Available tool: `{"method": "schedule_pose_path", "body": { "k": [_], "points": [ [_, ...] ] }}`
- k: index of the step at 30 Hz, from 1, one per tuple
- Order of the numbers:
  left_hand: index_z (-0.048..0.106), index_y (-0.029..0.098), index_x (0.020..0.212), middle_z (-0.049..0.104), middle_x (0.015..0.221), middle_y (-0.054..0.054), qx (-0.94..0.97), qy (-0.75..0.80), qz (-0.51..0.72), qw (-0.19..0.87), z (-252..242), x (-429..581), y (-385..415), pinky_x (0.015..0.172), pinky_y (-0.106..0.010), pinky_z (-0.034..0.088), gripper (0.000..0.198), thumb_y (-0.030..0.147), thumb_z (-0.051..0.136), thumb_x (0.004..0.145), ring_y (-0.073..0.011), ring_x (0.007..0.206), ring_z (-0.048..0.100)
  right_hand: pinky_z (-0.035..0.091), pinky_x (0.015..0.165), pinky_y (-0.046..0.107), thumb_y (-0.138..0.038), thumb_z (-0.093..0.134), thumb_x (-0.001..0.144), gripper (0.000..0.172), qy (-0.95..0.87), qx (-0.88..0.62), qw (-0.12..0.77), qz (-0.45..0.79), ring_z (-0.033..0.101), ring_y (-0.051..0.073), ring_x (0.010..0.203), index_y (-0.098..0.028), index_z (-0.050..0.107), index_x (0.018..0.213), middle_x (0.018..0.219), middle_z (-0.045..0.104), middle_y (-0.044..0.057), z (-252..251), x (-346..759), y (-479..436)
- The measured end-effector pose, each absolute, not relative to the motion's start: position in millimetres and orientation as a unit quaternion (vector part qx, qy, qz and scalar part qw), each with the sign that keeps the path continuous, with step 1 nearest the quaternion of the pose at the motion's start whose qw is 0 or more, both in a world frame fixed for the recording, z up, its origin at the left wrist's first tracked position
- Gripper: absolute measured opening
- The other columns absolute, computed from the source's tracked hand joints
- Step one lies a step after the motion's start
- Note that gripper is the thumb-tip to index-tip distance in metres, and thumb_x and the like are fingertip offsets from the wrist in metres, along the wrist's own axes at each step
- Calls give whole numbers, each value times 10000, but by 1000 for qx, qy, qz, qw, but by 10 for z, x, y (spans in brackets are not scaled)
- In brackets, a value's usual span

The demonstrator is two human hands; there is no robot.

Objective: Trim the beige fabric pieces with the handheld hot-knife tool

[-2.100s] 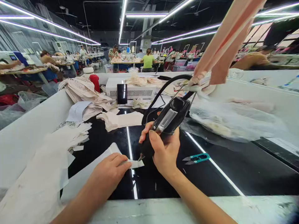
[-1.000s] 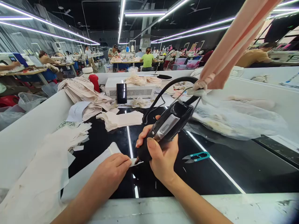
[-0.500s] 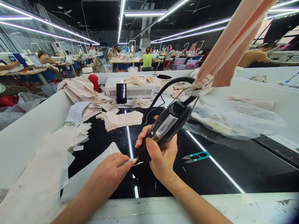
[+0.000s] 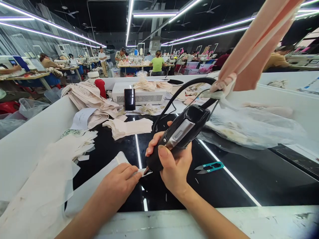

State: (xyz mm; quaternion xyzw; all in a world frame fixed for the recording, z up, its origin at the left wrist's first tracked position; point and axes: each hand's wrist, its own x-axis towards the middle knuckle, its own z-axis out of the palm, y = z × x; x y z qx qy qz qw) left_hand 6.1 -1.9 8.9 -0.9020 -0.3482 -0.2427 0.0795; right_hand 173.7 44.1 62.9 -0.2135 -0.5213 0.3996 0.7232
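My right hand [image 4: 175, 162] is wrapped round a black corded handheld tool [image 4: 179, 131] with a metal plate on its side, the thumb lying along its near side. The tool leans, its narrow tip meeting the end of a white fabric strip [image 4: 86, 186] on the black tabletop. My left hand [image 4: 119, 181] is closed on that strip, fingers together and pressing its edge just left of the tip. A pink cloth band [image 4: 259, 43], knotted around the tool's cable [image 4: 184, 87], runs up to the upper right.
Teal thread snips [image 4: 210, 167] lie right of my right hand. Ahead are a stack of cream fabric pieces [image 4: 128, 127], a phone [image 4: 130, 99] and a white vented box [image 4: 139, 94]. Fabric piles [image 4: 37, 189] cover the left; a clear plastic bag [image 4: 256, 124] lies right. Several people work beyond.
The tool's upper end has tilted slightly to the right, with my right hand and the knotted pink band shifting that way. My left hand stays at nearly the same spot.
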Motion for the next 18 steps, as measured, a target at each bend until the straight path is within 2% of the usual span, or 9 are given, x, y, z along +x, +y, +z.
{"method": "schedule_pose_path", "body": {
  "k": [5,12,18],
  "points": [
    [639,113,1195,736,1071,-112,-901,-346,-248,90,84,57,-17,835,-384,648,280,32,410,1056,-245,961,724,556,501,249,-339,770,874,360,-526,-227,718,396,615,107,539,-285,479,1079,796,667,-67,615,1716,453],
    [642,121,1217,736,1098,-115,-899,-345,-258,79,40,52,-3,848,-390,650,274,24,470,1027,-249,976,728,567,520,247,-291,734,903,260,-539,-230,712,388,634,106,550,-281,504,1022,804,679,-68,629,1729,449],
    [635,142,1214,738,1092,-104,-897,-347,-262,78,46,51,-5,848,-385,648,283,24,450,1035,-235,957,723,564,538,258,-336,747,910,291,-537,-229,726,363,622,115,561,-286,504,1062,765,654,-72,642,1831,504]
  ]
}}
